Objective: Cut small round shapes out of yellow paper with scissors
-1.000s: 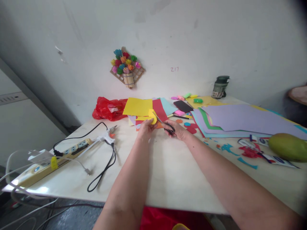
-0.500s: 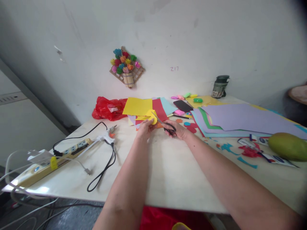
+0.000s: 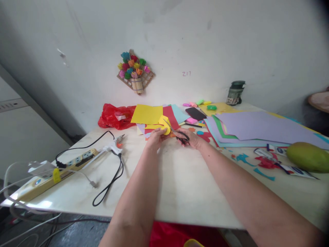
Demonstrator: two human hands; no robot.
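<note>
Between the fingers of my left hand [image 3: 157,136] is a small piece of yellow paper [image 3: 166,129] with a rounded cut edge. My right hand [image 3: 189,137] grips a pair of scissors [image 3: 182,137] by its dark handles, and the blades reach up and left across the yellow paper. Just behind the hands lie a yellow sheet [image 3: 147,114], a red sheet [image 3: 170,115] and a light blue sheet [image 3: 179,112], partly overlapping. Loose paper circles, one of them red [image 3: 204,136], lie beside my right hand.
A glue gun [image 3: 117,145] and a power strip [image 3: 74,164] with cables lie at left. At right are a stack of large coloured sheets [image 3: 252,127], paper scraps, glue tubes [image 3: 295,170] and a mango [image 3: 307,156]. A phone [image 3: 195,113] and a red plastic bag [image 3: 115,116] sit farther back.
The yellow paper has turned slightly in my left hand against the scissor blades. Both hands otherwise stay almost in place, and the view has shifted very slightly.
</note>
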